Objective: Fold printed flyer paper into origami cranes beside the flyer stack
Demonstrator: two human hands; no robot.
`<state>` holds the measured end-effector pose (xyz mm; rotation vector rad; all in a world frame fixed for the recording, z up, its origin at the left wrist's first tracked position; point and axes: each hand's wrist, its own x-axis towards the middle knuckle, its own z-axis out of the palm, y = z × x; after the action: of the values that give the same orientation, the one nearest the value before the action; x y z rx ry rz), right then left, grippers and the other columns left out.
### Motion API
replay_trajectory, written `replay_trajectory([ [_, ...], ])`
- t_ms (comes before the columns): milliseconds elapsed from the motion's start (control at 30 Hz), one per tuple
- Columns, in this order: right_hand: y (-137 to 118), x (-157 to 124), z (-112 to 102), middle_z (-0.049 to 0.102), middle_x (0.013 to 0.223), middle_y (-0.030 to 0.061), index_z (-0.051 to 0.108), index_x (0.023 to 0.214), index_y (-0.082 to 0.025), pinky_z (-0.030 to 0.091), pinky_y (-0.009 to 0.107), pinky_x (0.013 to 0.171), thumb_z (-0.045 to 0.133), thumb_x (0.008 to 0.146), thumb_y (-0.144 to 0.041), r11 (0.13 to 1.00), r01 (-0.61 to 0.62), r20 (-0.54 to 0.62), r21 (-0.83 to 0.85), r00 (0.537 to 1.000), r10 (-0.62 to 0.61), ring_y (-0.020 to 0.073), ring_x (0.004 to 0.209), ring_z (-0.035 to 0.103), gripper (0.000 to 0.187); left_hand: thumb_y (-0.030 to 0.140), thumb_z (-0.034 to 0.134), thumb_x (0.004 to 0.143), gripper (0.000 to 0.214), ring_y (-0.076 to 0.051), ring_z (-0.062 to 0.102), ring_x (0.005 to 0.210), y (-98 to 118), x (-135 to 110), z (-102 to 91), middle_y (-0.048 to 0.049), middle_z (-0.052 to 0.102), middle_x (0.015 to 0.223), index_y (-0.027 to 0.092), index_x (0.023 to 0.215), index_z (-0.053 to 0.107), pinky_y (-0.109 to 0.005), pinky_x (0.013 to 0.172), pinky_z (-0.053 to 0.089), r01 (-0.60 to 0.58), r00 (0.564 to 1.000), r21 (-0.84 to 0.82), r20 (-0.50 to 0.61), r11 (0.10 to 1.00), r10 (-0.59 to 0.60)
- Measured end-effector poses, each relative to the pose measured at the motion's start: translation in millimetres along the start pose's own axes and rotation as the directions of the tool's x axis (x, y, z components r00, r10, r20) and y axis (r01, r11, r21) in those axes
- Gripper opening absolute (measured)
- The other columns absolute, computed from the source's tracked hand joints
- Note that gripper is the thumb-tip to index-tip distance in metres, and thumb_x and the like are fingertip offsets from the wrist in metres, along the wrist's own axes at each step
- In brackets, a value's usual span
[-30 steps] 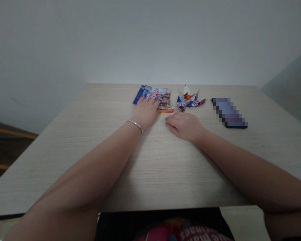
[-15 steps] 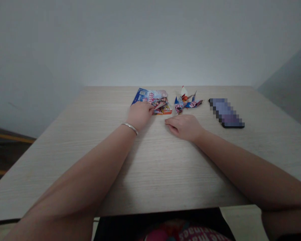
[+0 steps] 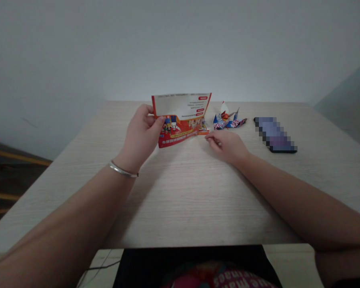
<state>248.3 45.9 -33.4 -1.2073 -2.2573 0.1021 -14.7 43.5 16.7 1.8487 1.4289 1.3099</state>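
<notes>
A leaflet (image 3: 181, 120) is held upright just left of the folded paper figure (image 3: 228, 119), pinched in the grip of the left hand (image 3: 141, 136). The right hand (image 3: 228, 146) is rested near that figure, grip loosely closed, empty.

Head view, forward-down over table (image 3: 183, 192)

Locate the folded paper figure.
Head view: the folded paper figure sits on the table near its far edge, right of centre, between the printed sheet in the left hand and the phone.
</notes>
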Motion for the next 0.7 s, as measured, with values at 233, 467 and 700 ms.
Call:
replay_trajectory([
  [233,-3,1,-11,0.075,0.094,0.0068,0.056,0.115,-0.022,0.049,0.026,0.052,0.034,0.101,-0.041,0.67,-0.387,0.078,0.633,0.893,0.442,0.0158,0.068,0.07,0.032,0.022,0.061,0.087,0.028,-0.02,0.074,0.071,0,-27,13.2,-0.0043,0.076,0.083,0.021,0.113,0.051,-0.032,0.062,0.06,0.448,0.893,-0.224,0.164,0.865,-0.42],
  [467,-14,-13,-21,0.074,0.079,0.0023,0.042,0.14,-0.016,0.048,0.029,0.05,0.068,0.082,-0.021,0.735,-0.55,0.322,0.397,0.833,0.45,0.0154,0.054,0.063,0.063,0.023,0.062,0.089,0.075,-0.024,0.073,0.085,-1,-37,11.1,-0.0101,0.074,0.105,0.019,0.154,0.025,-0.036,0.071,0.06,0.189,0.893,0.213,0.37,0.958,-0.258],
  [700,-11,-21,-18,0.069,0.068,-0.0007,0.065,0.108,-0.019,0.048,0.03,0.056,0.066,0.082,-0.027,0.849,-0.451,0.207,0.278,0.89,0.405,0.0165,0.059,0.063,0.026,0.033,0.062,0.091,0.039,-0.032,0.059,0.114,22,-52,10.4,-0.0172,0.058,0.127,0.014,0.125,0.064,-0.047,0.099,0.05,-0.419,0.866,0.651,0.495,0.634,0.064],
])
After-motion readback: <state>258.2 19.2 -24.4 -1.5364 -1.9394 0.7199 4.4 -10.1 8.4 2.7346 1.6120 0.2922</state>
